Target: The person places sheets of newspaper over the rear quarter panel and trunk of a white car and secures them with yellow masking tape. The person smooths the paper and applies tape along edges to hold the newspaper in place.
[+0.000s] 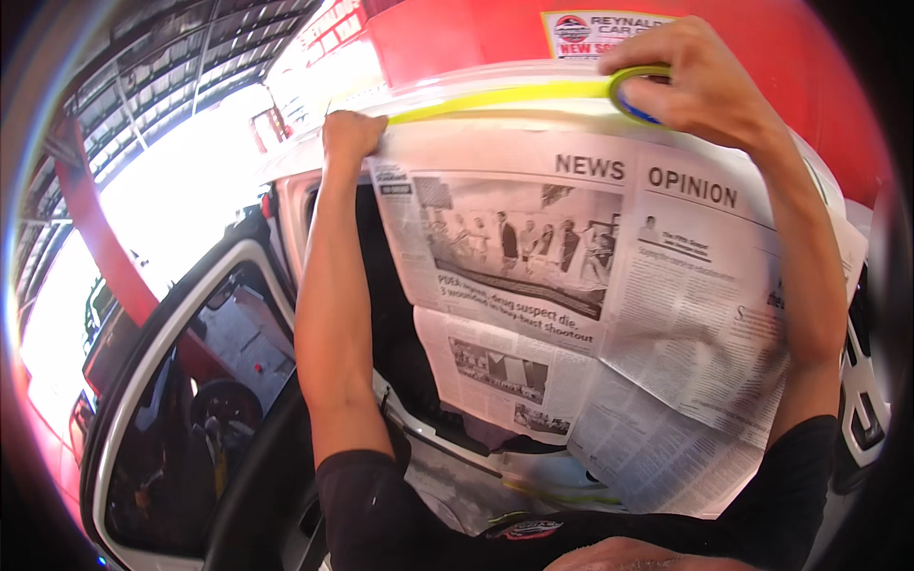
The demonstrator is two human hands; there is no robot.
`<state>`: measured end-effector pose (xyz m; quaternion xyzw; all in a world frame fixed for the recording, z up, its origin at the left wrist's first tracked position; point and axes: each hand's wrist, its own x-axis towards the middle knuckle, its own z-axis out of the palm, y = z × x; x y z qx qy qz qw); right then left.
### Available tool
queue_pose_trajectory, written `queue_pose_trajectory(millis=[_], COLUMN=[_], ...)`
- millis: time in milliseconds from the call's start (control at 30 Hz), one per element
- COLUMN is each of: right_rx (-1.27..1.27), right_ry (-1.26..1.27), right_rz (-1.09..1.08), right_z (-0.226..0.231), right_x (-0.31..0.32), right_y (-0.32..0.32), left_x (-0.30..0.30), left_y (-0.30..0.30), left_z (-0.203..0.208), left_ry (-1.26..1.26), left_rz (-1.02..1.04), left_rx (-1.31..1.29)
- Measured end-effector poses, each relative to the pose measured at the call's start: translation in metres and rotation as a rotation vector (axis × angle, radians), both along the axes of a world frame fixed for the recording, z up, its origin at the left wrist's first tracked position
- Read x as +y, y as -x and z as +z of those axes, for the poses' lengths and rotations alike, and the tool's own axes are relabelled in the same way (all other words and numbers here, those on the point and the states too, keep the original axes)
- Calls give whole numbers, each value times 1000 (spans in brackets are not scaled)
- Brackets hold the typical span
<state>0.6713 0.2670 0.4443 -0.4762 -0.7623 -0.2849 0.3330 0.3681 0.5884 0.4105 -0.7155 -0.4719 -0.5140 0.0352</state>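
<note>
Nearest, below both hands, the person's black shirt carries a small printed emblem (526, 529), too blurred to make out. The right hand (690, 81) grasps a roll of yellow tape (616, 88), its thumb in the blue-lined core. The left hand (350, 136) is clenched on the far end of a strip of yellow tape (505, 98) that stretches between the hands, rising slightly toward the right.

Just below the strip hangs a newspaper sheet (533, 238), spanning from beneath the left hand to past the right forearm. Large black capital headings top it below the right hand; bold headlines, grey photographs and columns of fine print fill the rest. Whether the tape touches the paper cannot be told.

Down and left of the left hand stands an open white-framed vehicle door (205, 409). Farther off, a red post (100, 233) leans left of that hand, and behind the right hand a yellow-bordered sign (579, 21) with red and black lettering sits on a red wall (457, 33).
</note>
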Motion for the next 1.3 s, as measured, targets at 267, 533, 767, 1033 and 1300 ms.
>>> queue_pose_trajectory(millis=[267, 533, 767, 1033, 1300], right_rx=[4, -76, 19, -326, -458], right_ry=[1, -48, -82, 32, 66], right_rz=[-80, -110, -15, -145, -429], right_z=[2, 7, 4, 26, -1], right_x=[0, 8, -1, -48, -41], right_y=[7, 3, 14, 35, 13], left_x=[-27, -90, -85, -109, -113], left_y=[-29, -81, -98, -103, -102], left_z=[-38, -77, -97, -85, -82], left_ry=[-267, -733, -643, -308, -274], left_rz=[146, -150, -182, -94, -46], left_rx=[-336, -119, -77, -41, -21])
